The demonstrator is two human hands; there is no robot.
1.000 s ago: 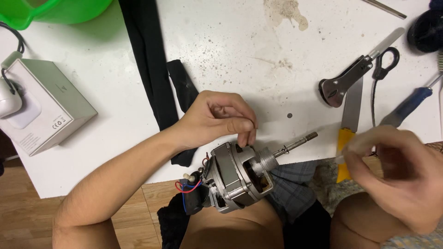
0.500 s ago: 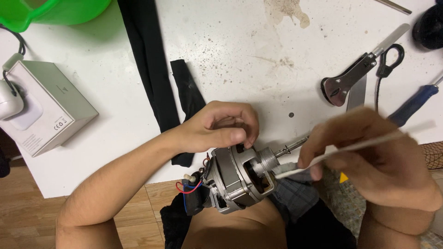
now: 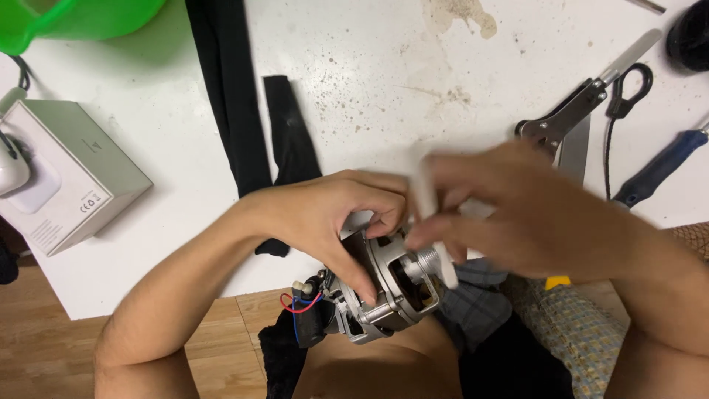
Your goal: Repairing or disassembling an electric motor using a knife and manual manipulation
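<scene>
Under left hand (image 3: 336, 222), motor (image 3: 384, 284), right hand (image 3: 517, 214) beside

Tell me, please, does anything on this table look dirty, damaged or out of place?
Yes: the white table has a brownish stain at its far edge, with dark specks scattered below it. Nothing looks spilled or broken; the motor sits held over the lap.

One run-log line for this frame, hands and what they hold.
left hand: grips electric motor | right hand: holds thin white stick, blurred, at motor shaft end | white table: pliers, blue-handled screwdriver
</scene>
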